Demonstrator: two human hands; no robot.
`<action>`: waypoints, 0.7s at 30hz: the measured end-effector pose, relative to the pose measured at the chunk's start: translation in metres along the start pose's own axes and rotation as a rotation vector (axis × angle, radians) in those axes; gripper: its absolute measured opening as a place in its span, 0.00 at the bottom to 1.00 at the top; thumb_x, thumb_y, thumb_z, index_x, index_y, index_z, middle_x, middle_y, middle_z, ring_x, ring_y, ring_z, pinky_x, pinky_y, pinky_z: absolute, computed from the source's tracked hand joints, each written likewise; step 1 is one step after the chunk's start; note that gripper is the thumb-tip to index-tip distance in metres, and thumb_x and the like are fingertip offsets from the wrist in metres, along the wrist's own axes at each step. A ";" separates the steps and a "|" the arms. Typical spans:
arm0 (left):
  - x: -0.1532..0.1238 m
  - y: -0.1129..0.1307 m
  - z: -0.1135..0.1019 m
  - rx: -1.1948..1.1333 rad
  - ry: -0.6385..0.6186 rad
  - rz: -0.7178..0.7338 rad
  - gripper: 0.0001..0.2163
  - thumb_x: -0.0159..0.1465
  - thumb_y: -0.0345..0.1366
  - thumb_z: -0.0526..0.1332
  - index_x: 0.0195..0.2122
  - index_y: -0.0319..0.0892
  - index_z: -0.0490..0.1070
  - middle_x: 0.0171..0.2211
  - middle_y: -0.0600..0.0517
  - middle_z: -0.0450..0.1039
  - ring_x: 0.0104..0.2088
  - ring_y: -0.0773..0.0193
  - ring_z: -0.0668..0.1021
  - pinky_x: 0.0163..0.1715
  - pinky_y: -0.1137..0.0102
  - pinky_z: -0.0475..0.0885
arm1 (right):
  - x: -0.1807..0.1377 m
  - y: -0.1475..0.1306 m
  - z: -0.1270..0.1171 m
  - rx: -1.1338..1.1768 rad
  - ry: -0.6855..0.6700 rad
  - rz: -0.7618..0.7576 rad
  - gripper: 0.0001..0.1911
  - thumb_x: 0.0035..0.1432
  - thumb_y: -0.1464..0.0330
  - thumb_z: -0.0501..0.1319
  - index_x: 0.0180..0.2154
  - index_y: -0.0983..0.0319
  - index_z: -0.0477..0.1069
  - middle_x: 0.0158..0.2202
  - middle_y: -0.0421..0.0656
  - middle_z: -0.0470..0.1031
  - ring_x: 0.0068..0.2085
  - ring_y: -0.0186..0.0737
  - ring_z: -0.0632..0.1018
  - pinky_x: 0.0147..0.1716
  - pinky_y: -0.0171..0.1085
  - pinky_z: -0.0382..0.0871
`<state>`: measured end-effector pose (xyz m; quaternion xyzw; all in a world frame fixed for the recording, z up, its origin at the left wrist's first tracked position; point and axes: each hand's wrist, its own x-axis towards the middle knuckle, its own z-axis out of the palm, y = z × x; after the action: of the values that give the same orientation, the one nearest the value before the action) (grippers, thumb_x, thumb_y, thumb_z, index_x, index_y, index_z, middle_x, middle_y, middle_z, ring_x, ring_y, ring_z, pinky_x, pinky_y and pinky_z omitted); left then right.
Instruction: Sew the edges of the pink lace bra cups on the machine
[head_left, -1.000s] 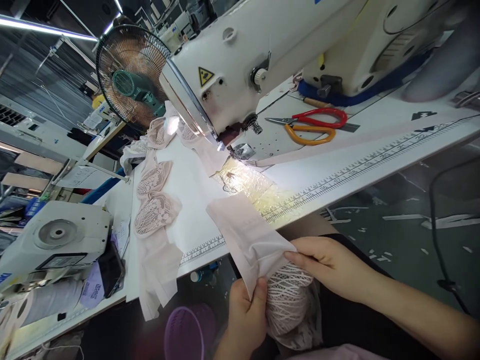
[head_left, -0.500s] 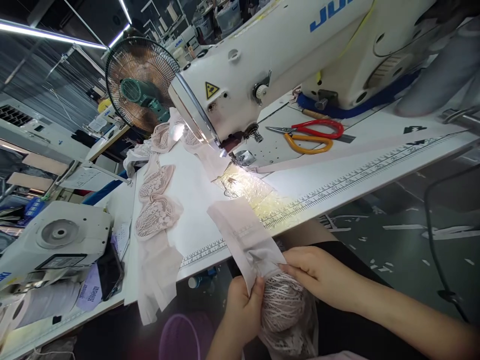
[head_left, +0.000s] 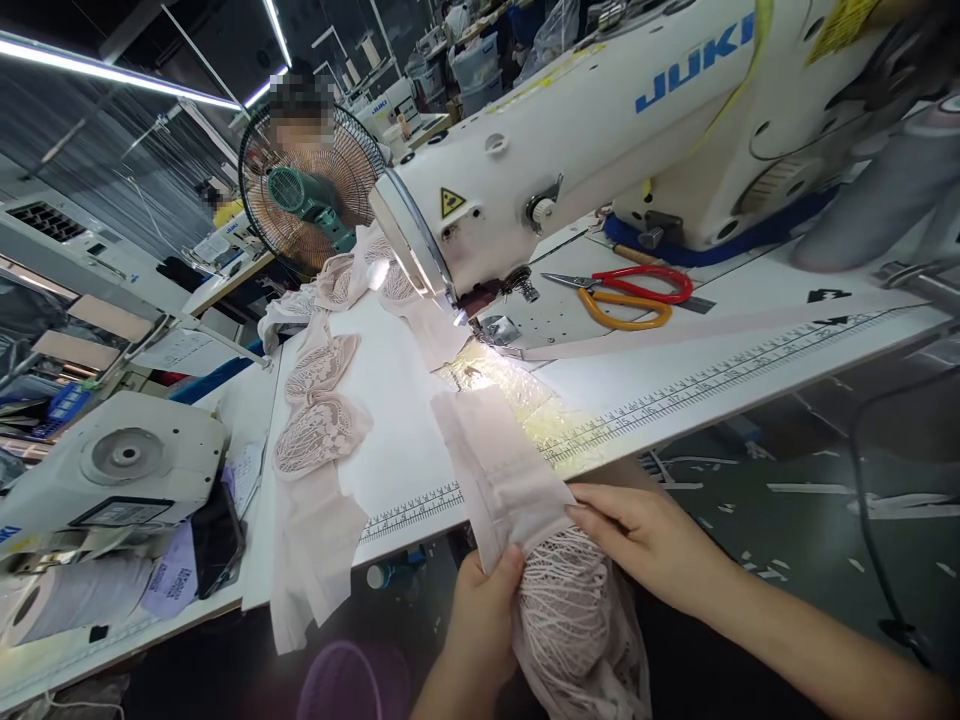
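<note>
A pale pink lace bra hangs off the table's front edge, its plain fabric wing lying up over the edge toward the sewing machine. My left hand pinches the fabric at the left side of the lace cup, thumb on top. On the cup's right upper edge, my right hand grips the same bra between thumb and fingers. The sewing machine stands just beyond, its lamp lighting the needle area. Another lace bra lies on the table to the left.
Scissors with red and orange handles lie on the machine bed. A printed ruler runs along the table edge. Behind stand a fan and a person. At left are a second machine, a thread cone and a phone; below, a purple bin.
The bra's wing is spread flatter and smoother between my hands, and more of the lace cup shows. My view has shifted slightly. A person's head now appears behind the fan.
</note>
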<state>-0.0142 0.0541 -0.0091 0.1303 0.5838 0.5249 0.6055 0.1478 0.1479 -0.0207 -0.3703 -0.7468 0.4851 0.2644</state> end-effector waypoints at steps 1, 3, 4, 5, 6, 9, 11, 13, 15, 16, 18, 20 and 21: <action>0.001 0.002 0.002 -0.064 0.003 -0.020 0.28 0.44 0.47 0.73 0.41 0.31 0.76 0.35 0.40 0.78 0.41 0.49 0.78 0.47 0.58 0.69 | -0.001 0.004 -0.002 0.038 0.010 0.060 0.19 0.63 0.57 0.50 0.40 0.61 0.73 0.36 0.47 0.78 0.39 0.47 0.77 0.38 0.40 0.70; 0.002 0.007 0.005 -0.172 0.017 -0.052 0.26 0.43 0.43 0.74 0.39 0.32 0.76 0.33 0.41 0.78 0.40 0.49 0.78 0.47 0.57 0.69 | -0.006 0.017 -0.008 0.138 0.019 0.167 0.22 0.60 0.52 0.53 0.44 0.62 0.72 0.37 0.48 0.78 0.39 0.49 0.77 0.39 0.41 0.70; 0.003 0.009 0.006 -0.223 0.016 -0.075 0.24 0.42 0.41 0.75 0.38 0.32 0.76 0.32 0.42 0.78 0.39 0.49 0.78 0.46 0.57 0.69 | -0.010 0.025 -0.010 0.198 0.007 0.196 0.25 0.58 0.49 0.54 0.44 0.62 0.72 0.37 0.48 0.77 0.40 0.49 0.77 0.39 0.42 0.71; 0.004 0.011 0.008 -0.273 0.009 -0.102 0.23 0.43 0.40 0.75 0.37 0.32 0.76 0.30 0.42 0.77 0.37 0.50 0.79 0.46 0.57 0.70 | -0.014 0.033 -0.011 0.273 -0.030 0.201 0.28 0.56 0.47 0.55 0.45 0.62 0.73 0.39 0.50 0.77 0.43 0.51 0.76 0.42 0.43 0.70; 0.005 0.012 0.009 -0.324 0.000 -0.133 0.21 0.43 0.38 0.74 0.36 0.32 0.75 0.29 0.43 0.77 0.35 0.51 0.79 0.46 0.57 0.70 | -0.019 0.041 -0.011 0.334 -0.065 0.199 0.32 0.53 0.43 0.56 0.45 0.62 0.73 0.41 0.52 0.76 0.45 0.53 0.75 0.44 0.45 0.70; 0.006 0.013 0.017 -0.443 -0.042 -0.254 0.16 0.45 0.36 0.73 0.33 0.31 0.75 0.26 0.45 0.76 0.33 0.53 0.78 0.46 0.56 0.70 | -0.033 0.056 -0.002 0.618 -0.351 0.121 0.46 0.43 0.38 0.58 0.55 0.62 0.67 0.53 0.55 0.69 0.56 0.59 0.68 0.54 0.51 0.61; 0.006 0.013 0.024 -0.459 -0.075 -0.287 0.16 0.47 0.36 0.71 0.33 0.31 0.75 0.27 0.44 0.76 0.35 0.51 0.78 0.48 0.57 0.69 | -0.042 0.054 0.011 0.822 -0.622 0.103 0.51 0.38 0.37 0.61 0.57 0.63 0.65 0.53 0.55 0.70 0.57 0.61 0.67 0.57 0.53 0.56; 0.005 0.014 0.029 -0.410 -0.110 -0.237 0.18 0.49 0.39 0.70 0.37 0.31 0.75 0.32 0.42 0.77 0.40 0.49 0.78 0.49 0.57 0.68 | -0.047 0.046 0.023 0.934 -0.691 0.154 0.55 0.30 0.37 0.64 0.55 0.64 0.68 0.49 0.55 0.74 0.56 0.62 0.68 0.56 0.54 0.57; 0.005 0.019 0.028 -0.287 -0.111 -0.112 0.22 0.51 0.45 0.69 0.41 0.33 0.74 0.37 0.41 0.77 0.43 0.48 0.77 0.51 0.57 0.68 | -0.050 0.035 0.027 0.922 -0.657 0.258 0.52 0.31 0.39 0.66 0.53 0.64 0.70 0.47 0.54 0.76 0.54 0.61 0.70 0.55 0.53 0.59; 0.004 0.023 0.024 -0.174 -0.105 -0.026 0.22 0.53 0.48 0.67 0.41 0.34 0.74 0.39 0.41 0.77 0.45 0.48 0.76 0.51 0.57 0.67 | -0.051 0.031 0.026 0.893 -0.635 0.300 0.49 0.34 0.40 0.66 0.53 0.63 0.70 0.46 0.54 0.77 0.54 0.59 0.71 0.56 0.52 0.59; 0.001 0.035 0.013 0.175 -0.079 0.193 0.21 0.58 0.51 0.61 0.41 0.37 0.75 0.41 0.43 0.77 0.46 0.51 0.76 0.51 0.59 0.67 | -0.053 0.026 0.019 0.836 -0.592 0.364 0.44 0.40 0.42 0.65 0.53 0.63 0.71 0.47 0.54 0.77 0.54 0.57 0.71 0.57 0.51 0.57; -0.008 0.049 -0.003 0.604 0.012 0.420 0.18 0.61 0.50 0.58 0.40 0.41 0.76 0.36 0.46 0.77 0.41 0.54 0.77 0.47 0.61 0.70 | -0.054 0.025 0.010 0.821 -0.558 0.391 0.40 0.43 0.43 0.64 0.52 0.62 0.72 0.46 0.53 0.77 0.55 0.56 0.71 0.59 0.50 0.55; -0.016 0.055 -0.010 0.779 0.085 0.513 0.16 0.61 0.49 0.58 0.39 0.42 0.76 0.32 0.48 0.77 0.37 0.56 0.77 0.43 0.62 0.72 | -0.055 0.026 0.007 0.822 -0.548 0.396 0.38 0.44 0.44 0.64 0.51 0.62 0.73 0.46 0.53 0.77 0.55 0.55 0.70 0.59 0.50 0.55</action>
<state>-0.0460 0.0598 0.0395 0.4665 0.7106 0.4041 0.3377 0.1830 0.1064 -0.0496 -0.2297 -0.4524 0.8574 0.0864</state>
